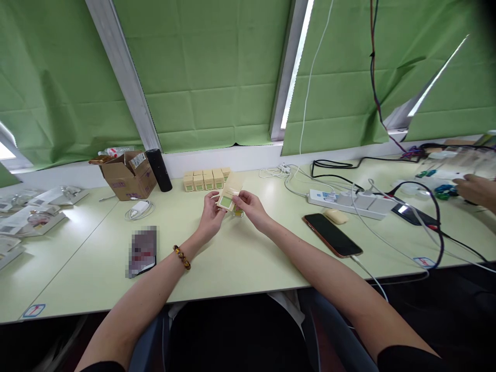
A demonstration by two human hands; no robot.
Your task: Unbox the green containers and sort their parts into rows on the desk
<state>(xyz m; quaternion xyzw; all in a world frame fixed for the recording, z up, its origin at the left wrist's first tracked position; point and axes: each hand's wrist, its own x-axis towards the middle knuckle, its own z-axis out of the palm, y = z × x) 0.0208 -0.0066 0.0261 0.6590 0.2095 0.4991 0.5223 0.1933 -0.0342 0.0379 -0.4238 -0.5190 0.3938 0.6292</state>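
Observation:
A small cream box with a green label or window is held up over the table between both my hands. My left hand grips its left lower side, and a beaded bracelet circles that wrist. Fingers of my right hand pinch its right edge. Just below the box a small clear object with yellow in it stands on the table, partly hidden by my fingers. Behind my hands, a row of similar cream boxes stands near the wall.
To the left are an open cardboard box, a black cylinder, a white charger and a phone. On the right lie a power strip, cables, another phone and a cream case. Another person's hand is at far right.

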